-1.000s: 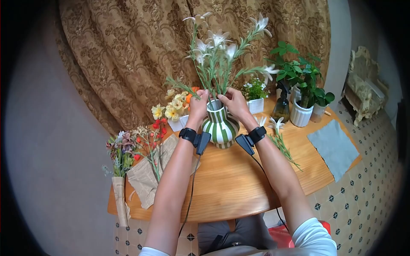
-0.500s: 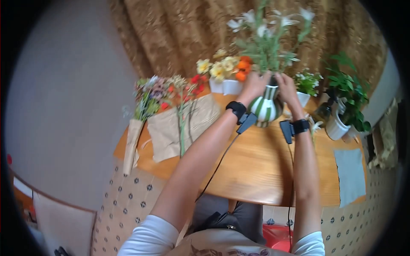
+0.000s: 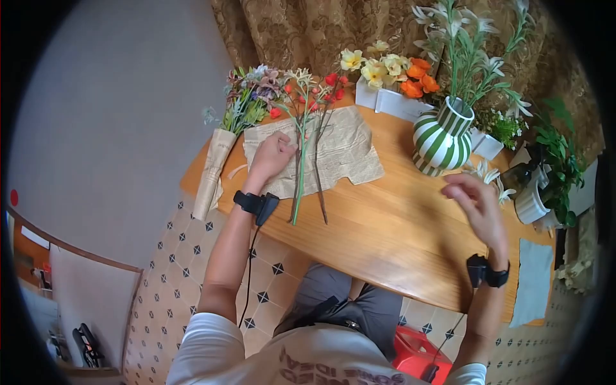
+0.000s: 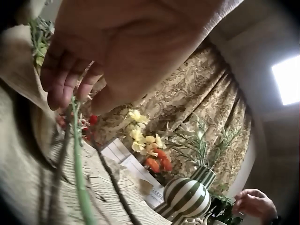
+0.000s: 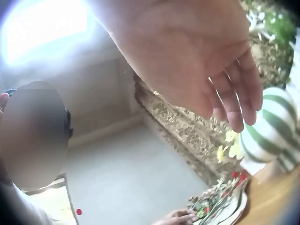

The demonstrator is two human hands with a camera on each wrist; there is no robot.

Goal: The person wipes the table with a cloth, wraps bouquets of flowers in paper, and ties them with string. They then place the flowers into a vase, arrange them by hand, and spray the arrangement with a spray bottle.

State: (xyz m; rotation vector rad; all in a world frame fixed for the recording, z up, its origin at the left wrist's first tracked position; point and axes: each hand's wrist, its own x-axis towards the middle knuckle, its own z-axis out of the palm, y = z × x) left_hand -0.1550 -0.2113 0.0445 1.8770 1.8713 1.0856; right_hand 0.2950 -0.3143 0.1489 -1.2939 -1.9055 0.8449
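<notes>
My left hand [image 3: 273, 157] is over the printed brown paper [image 3: 353, 147], its fingers loosely bent just left of the flower stems [image 3: 300, 173]. In the left wrist view the fingertips overlap the top of a green stem [image 4: 80, 173], with nothing seen gripped. Red and pale blooms top these stems. My right hand [image 3: 478, 208] hovers over the table in front of the green-and-white striped vase [image 3: 443, 141], fingers relaxed and holding nothing. White lilies [image 3: 465, 38] on leafy stems stand upright in the vase.
A paper-wrapped bouquet [image 3: 215, 170] lies at the table's left edge. Yellow and orange flowers in white boxes [image 3: 398, 106] stand behind. To the right are loose white lilies [image 3: 500, 186], a white pot [image 3: 531, 204] with a green plant and a grey cloth [image 3: 534, 282].
Both hands have left the lilies at the vase's mouth. The left has moved left to the stems on the paper; the right has drawn back toward me. The head view has turned left.
</notes>
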